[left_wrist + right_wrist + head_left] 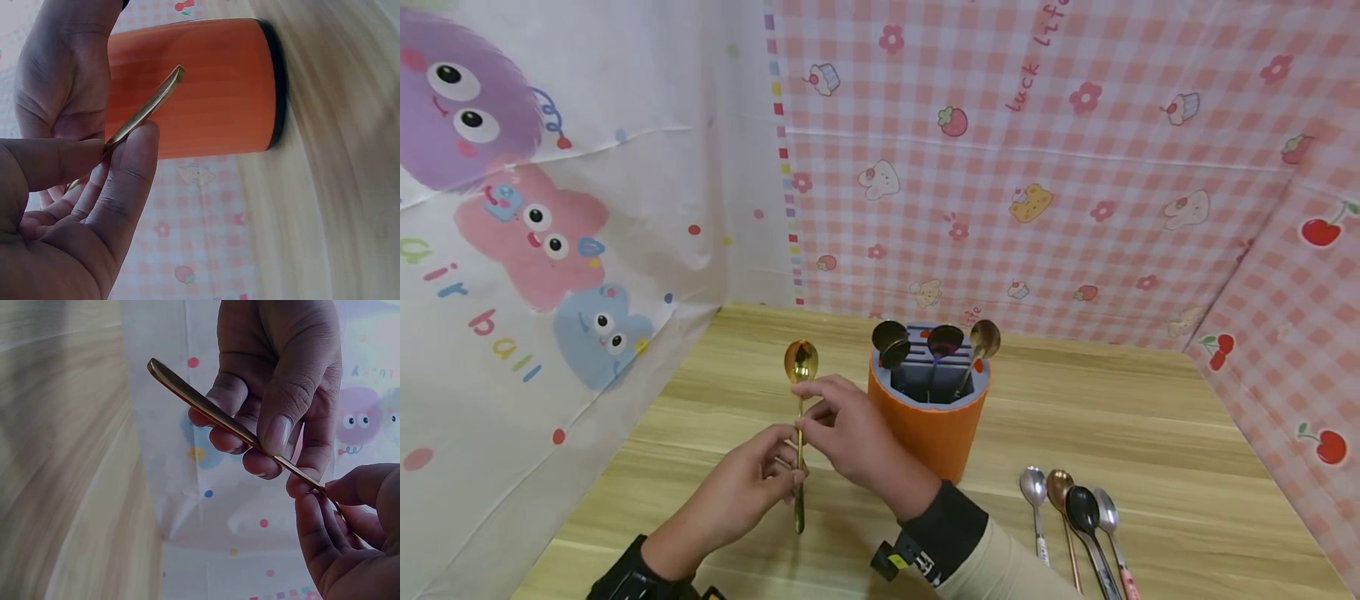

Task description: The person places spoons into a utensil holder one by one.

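Note:
Both hands hold one gold spoon (801, 360) upright, its bowl at the top, left of the orange utensil holder (928, 429). My left hand (737, 487) pinches the lower part of the handle between thumb and fingers. Higher up, just under the bowl, my right hand (857, 437) grips the stem with its thumb and fingers. In the left wrist view, the handle's end (178, 72) sticks out past the left fingertips. The right wrist view shows the gold handle (200, 403) running through both hands; the bowl is hidden there.
Several dark and bronze spoons (985, 337) stand in the holder, beside its slotted grey top (936, 346). At the right lie a silver spoon (1033, 483), a copper one (1060, 487), a black one (1082, 508) and another silver one (1107, 512) on the wooden table (1165, 450). Patterned cloths hang behind.

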{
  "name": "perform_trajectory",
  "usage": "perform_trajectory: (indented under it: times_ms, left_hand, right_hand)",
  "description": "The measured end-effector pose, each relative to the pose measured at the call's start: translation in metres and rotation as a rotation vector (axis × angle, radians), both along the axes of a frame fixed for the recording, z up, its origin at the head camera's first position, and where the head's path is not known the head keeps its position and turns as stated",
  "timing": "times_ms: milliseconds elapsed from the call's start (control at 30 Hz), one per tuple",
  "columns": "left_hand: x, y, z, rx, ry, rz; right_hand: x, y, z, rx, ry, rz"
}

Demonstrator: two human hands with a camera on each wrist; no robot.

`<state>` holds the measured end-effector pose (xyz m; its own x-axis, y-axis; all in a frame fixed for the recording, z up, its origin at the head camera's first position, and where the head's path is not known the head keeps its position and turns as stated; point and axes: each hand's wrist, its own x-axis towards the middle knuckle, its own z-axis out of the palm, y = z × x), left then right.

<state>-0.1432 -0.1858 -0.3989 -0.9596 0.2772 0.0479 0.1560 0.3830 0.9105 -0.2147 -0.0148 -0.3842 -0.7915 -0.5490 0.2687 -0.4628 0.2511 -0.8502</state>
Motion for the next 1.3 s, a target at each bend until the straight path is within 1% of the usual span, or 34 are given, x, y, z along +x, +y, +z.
perform_trajectory:
  times_ms: [200,367,633,833,900,1067,1300]
  left_hand:
    - [-0.003,0.006,0.007,-0.061,0.012,0.028]
    - [-0.005,0.010,0.014,-0.098,0.024,0.031]
    - [-0.008,0.015,0.023,-0.093,0.106,0.017]
    - [-0.010,0.019,0.026,-0.117,0.128,0.024]
    - [-0.011,0.020,0.028,-0.125,0.141,0.027]
    - [-0.012,0.024,0.031,-0.125,0.183,0.012]
    - [-0.017,0.029,0.038,-0.143,0.212,0.008]
  right_hand:
    - [0.000,0.006,0.007,-0.027,0.065,-0.013]
    - [0.001,0.011,0.012,-0.031,0.075,-0.022]
    - [0.002,0.017,0.022,-0.041,0.106,-0.039]
    - [0.003,0.023,0.028,-0.043,0.149,-0.056]
    - [0.004,0.025,0.030,-0.040,0.150,-0.066]
    - [0.005,0.030,0.037,-0.044,0.137,-0.073]
    - [0.003,0.036,0.043,-0.056,0.138,-0.084]
